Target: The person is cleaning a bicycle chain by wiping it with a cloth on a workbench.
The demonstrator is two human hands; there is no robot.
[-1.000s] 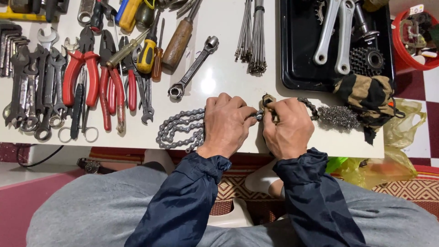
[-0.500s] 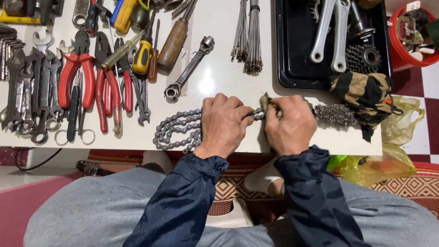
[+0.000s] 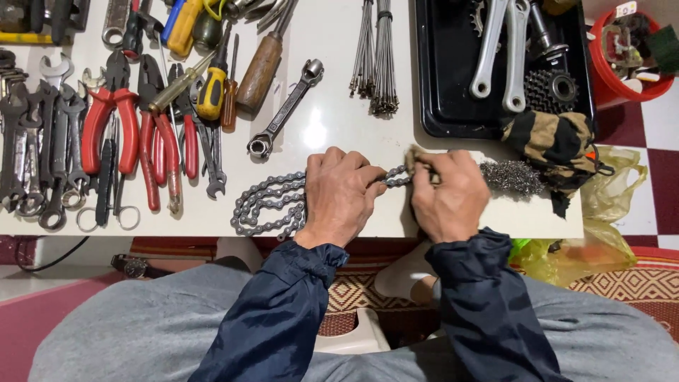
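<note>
The white table [image 3: 339, 120] carries all items in view. The black tray [image 3: 438, 85] occupies its far right part and holds 2 silver crank arms [image 3: 498, 42] and 1 dark sprocket cluster [image 3: 552, 88]. 1 striped rag [image 3: 552, 141] lies over the tray's near edge.

Step in hand, as judged: cleaning 1 bicycle chain [image 3: 265, 205], link by link. The chain lies coiled at the table's near edge, left of the hands, with 1 short run stretched between them. The left hand [image 3: 339, 194] is closed on the chain and holds that run taut. The right hand [image 3: 449, 194] is closed on a small cloth [image 3: 417, 157], pinched around the chain. 1 pad of steel wool [image 3: 513, 177] lies just beside the right hand, touching or nearly touching it; which cannot be told.

The next move, as judged, calls for steady tension from the left hand while the cloth slides along the run, then a fresh length fed from the coil.

Remaining count, left of the chain:
- 2 pairs of red-handled pliers [image 3: 106, 127]
- 1 wooden-handled tool [image 3: 258, 71]
- 1 ring spanner [image 3: 286, 106]
- 1 yellow-handled screwdriver [image 3: 212, 92]
- 2 bundles of spokes [image 3: 378, 56]

The spanners at the far left overlap; no exact count is possible.
</note>
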